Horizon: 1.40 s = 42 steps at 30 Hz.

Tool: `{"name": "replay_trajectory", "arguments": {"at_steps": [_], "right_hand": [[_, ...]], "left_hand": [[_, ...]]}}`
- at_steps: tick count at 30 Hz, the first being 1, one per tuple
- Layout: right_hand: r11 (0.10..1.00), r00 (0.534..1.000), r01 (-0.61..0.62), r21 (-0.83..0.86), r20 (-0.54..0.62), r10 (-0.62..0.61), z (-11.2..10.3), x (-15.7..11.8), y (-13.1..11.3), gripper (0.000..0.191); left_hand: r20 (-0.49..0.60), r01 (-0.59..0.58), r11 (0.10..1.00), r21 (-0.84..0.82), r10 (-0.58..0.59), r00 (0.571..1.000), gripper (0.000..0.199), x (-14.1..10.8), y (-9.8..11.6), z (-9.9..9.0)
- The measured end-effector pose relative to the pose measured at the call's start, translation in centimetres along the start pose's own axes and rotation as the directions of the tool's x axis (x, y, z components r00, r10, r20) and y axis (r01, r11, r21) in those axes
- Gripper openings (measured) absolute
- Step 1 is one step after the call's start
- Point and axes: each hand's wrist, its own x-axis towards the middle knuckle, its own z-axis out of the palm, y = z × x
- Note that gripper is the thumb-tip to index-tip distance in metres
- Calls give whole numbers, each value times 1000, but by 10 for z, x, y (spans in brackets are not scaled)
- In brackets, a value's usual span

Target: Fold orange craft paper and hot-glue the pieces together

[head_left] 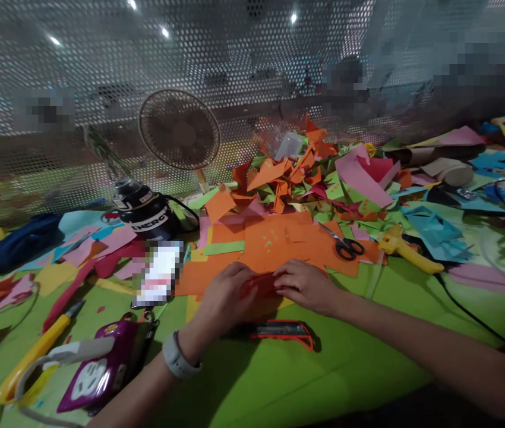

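Between my two hands is a small piece of orange paper point(262, 286), darker in their shadow and seemingly folded. My left hand point(230, 294), with a pale watch on its wrist, has its fingers curled on the paper's left end. The fingers of my right hand point(303, 286) pinch its right end. Larger orange sheets point(274, 241) lie flat just beyond, with a green strip point(224, 248) on them. A red and black utility knife point(279, 330) rests right below my hands. Black-handled scissors point(349, 248) lie to the right.
A yellow glue gun point(408, 249) with a cord lies right. At left are a phone point(158, 273), a purple power bank point(101, 365) and a yellow pen-like tool point(38, 353). Behind stand a dark bottle point(143, 208), a fan point(179, 131), heaped paper scraps point(288, 172) and a perforated screen point(243, 53).
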Motion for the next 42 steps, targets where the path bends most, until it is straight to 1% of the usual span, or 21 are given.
{"name": "replay_trajectory", "arguments": {"at_steps": [2,3,5,7,10,14,18,20,22,24,28,31,33,36,39,42], "right_hand": [[998,999,-43,49,-8,44,0,2,0,18],[996,998,-63,63,-12,64,1,2,-1,19],[993,996,-88,80,-18,90,1,3,-1,20],[992,994,-97,85,-31,100,2,3,-2,20],[990,993,-104,91,-48,108,3,3,-2,18],[984,990,-124,126,-43,131,2,2,-3,17],[968,981,-184,171,-24,191,2,3,-3,15],[954,971,-229,194,-24,238,2,2,-4,22],[937,958,-272,219,-31,285,2,2,-4,30],[923,948,-298,242,-37,316,3,1,-3,33],[914,948,-299,275,-25,317,3,1,-1,29],[901,945,-305,308,-19,326,2,2,-1,27],[893,942,-308,328,-24,334,2,3,-2,28],[904,945,-302,303,-33,326,2,4,-1,28],[918,948,-296,265,-37,317,3,5,-1,28],[917,946,-308,254,-24,324,3,5,-1,27]], "left_hand": [[39,34,983,-183,-27,999,16,-2,2,1],[57,57,969,-242,-44,997,16,-2,3,2],[52,95,951,-296,-83,995,14,-1,3,6],[24,109,946,-304,-107,994,10,1,2,11],[-12,107,950,-294,-116,993,7,3,2,18],[-29,104,961,-255,-115,993,11,4,2,23],[-92,94,988,-124,-106,990,15,5,3,27],[-121,110,993,-47,-115,986,13,6,6,27],[-116,145,989,2,-144,983,12,6,9,25],[-102,192,981,23,-188,977,11,7,13,22],[-63,269,962,42,-266,962,9,11,17,19],[5,316,947,62,-317,948,13,16,18,18],[69,343,937,66,-347,935,16,19,19,17],[152,354,935,36,-355,922,18,21,20,15],[182,338,941,16,-335,924,20,21,19,12],[231,341,939,30,-339,912,20,22,18,11]]}}
